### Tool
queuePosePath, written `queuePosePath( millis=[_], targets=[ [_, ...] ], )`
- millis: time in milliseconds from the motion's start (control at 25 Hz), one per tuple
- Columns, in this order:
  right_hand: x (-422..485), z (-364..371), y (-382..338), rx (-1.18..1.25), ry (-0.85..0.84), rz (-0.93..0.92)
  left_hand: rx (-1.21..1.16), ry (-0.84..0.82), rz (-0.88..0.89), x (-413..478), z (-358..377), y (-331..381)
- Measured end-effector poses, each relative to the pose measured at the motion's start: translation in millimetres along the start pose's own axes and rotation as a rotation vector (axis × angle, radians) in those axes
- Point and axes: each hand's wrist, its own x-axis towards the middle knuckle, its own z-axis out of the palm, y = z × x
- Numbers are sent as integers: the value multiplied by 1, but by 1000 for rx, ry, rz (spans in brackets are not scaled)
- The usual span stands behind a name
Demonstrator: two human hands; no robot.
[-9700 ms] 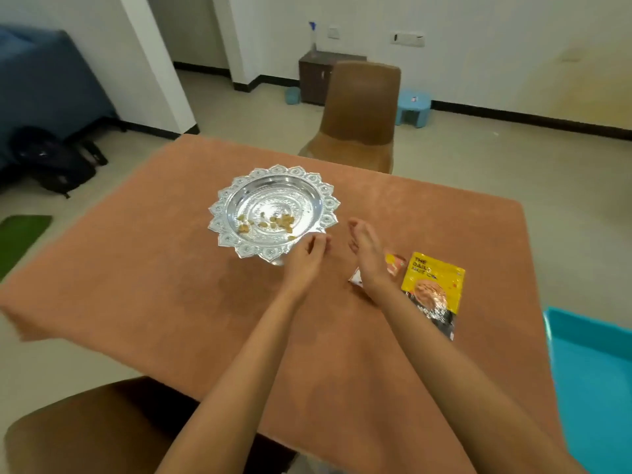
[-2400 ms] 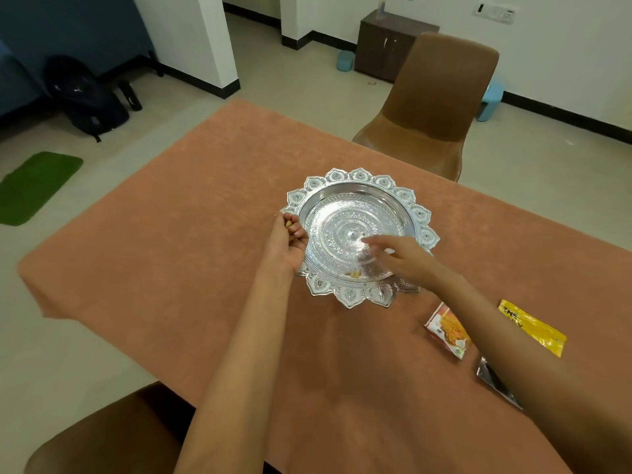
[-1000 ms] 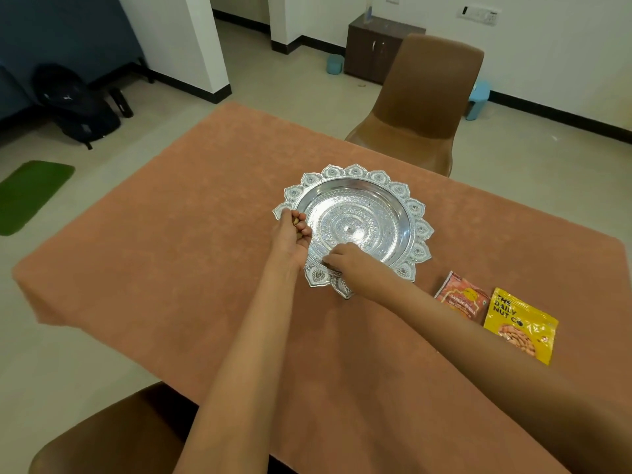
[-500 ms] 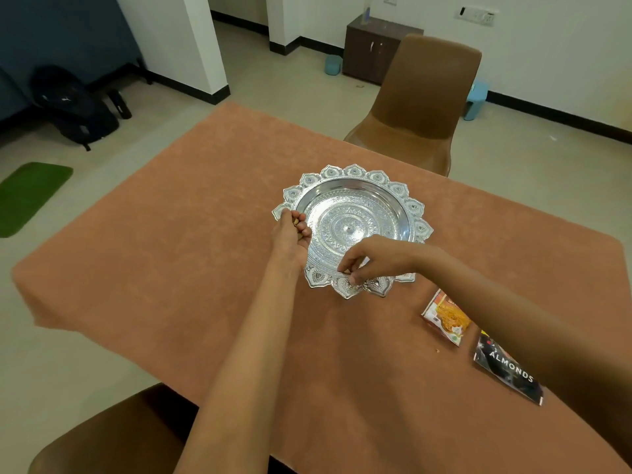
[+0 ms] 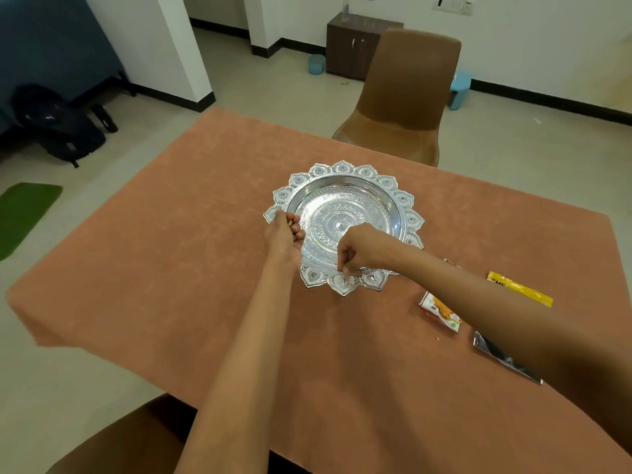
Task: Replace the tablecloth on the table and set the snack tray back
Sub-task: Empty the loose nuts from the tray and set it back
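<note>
On the orange tablecloth (image 5: 191,254), curled fingers of both hands pinch the ornate silver tray's (image 5: 345,186) petalled rim.

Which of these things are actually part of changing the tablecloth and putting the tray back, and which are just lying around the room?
Part of the job: orange tablecloth; silver snack tray; snack packets; left hand; right hand.

Just lying about: brown chair; black backpack; green mat; dark cabinet; blue stool.

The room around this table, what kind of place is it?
Probably a home or office dining corner: a clothed table, brown chairs, a small cabinet, a backpack on the floor.
</note>
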Motion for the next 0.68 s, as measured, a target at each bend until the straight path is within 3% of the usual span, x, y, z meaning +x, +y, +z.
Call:
queuePosePath(
  millis=[280,400,480,560,600,680],
  targets=[
    [-11,8,-4,-104,85,29,87,-30,28,-5,6,2],
    [-13,7,1,-78,165,83,348,-180,109,-17,1,3],
    [-16,0,17,207,316,240,820,-361,240,-32,-4,5],
    [-29,-6,32,733,466,363,1322,-530,374,-49,-8,4],
    [-37,-7,37,979,532,375,1483,-585,417,-56,-8,2],
    [-49,-6,40,1223,631,369,1668,-647,443,-68,-5,-4]
  ],
)
